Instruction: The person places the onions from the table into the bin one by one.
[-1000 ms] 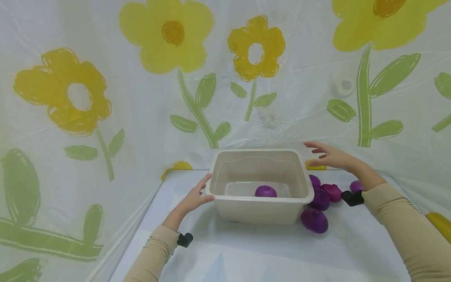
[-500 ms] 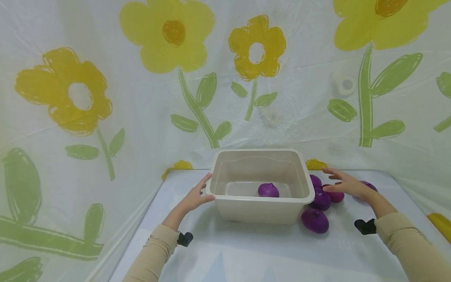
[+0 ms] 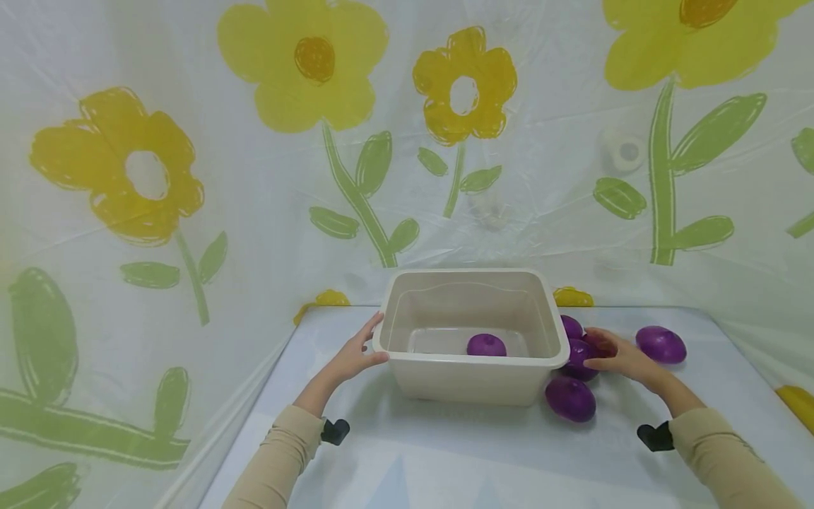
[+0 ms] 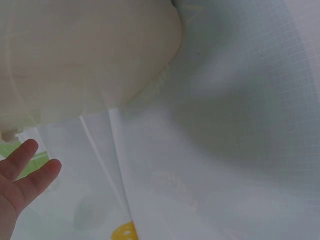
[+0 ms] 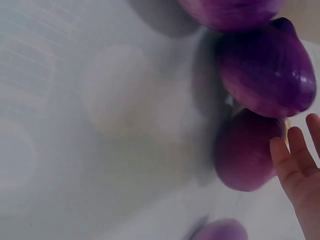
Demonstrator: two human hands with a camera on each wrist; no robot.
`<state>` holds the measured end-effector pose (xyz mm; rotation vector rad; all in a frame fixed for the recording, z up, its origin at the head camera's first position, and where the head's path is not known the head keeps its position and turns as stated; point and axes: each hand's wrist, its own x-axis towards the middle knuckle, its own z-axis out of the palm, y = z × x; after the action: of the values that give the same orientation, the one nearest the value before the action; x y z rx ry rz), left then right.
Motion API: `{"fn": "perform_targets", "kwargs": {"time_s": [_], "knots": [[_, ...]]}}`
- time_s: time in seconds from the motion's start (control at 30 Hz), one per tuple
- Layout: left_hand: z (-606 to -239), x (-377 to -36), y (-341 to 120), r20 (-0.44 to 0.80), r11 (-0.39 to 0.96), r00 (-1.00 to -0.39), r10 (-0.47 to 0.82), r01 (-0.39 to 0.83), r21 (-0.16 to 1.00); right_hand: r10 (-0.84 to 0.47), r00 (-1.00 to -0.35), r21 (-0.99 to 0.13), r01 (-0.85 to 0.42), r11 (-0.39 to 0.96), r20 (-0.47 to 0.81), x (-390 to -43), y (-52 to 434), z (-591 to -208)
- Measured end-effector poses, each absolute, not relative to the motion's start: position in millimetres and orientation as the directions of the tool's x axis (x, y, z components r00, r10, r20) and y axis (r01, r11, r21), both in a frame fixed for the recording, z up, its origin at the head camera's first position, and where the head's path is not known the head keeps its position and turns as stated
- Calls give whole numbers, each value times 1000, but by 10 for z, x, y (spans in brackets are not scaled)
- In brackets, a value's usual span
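Note:
A beige plastic tub point(image 3: 464, 382) stands on the table with one red onion point(image 3: 486, 346) on its floor. My left hand point(image 3: 351, 355) is at the tub's left side, thumb and fingertips at the rim; its fingers look spread in the left wrist view. To the right of the tub, my right hand point(image 3: 626, 359) reaches around a reddish onion point(image 5: 245, 150), thumb on the near side. In the right wrist view its fingers are nearly straight, a fingertip overlapping that onion's edge. A darker purple onion point(image 5: 270, 72) lies right beside it.
More red onions lie by the tub's right wall: one in front point(image 3: 570, 399), one farther back point(image 3: 571, 325). A separate onion point(image 3: 661, 345) sits right of my right hand. A flower-printed curtain point(image 3: 254, 268) hangs behind the table point(image 3: 445, 452).
My right hand has come down from beside the tub's back right corner to the reddish onion. The onion in the tub has rolled slightly. My left hand has stayed at the rim.

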<state>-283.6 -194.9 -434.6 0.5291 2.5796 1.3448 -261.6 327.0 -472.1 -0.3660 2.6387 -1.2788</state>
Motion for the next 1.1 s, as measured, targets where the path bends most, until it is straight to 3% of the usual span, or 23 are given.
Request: {"fn": "perform_targets", "kwargs": {"time_s": [0.43,0.63,0.8,1.1], "knots": [[-4352,-2827,-1946,-1,526,-920,391,223,821,-260,-962,-731,-234,641,79,-2614,3171,-4921],[-4178,-2733,-1910,-32,530,-914,405,206,823,-268,-953,-644,-292,707,138,-2648,3137,-4968],[-4043,-2642,-1872,-29,535,-909,415,218,816,-252,-963,-628,-252,736,92,-2659,3110,-4973],[-4369,-2839,-1952,9,526,-921,390,231,818,-184,-983,-641,-127,757,-24,-2625,3080,-5028]]}}
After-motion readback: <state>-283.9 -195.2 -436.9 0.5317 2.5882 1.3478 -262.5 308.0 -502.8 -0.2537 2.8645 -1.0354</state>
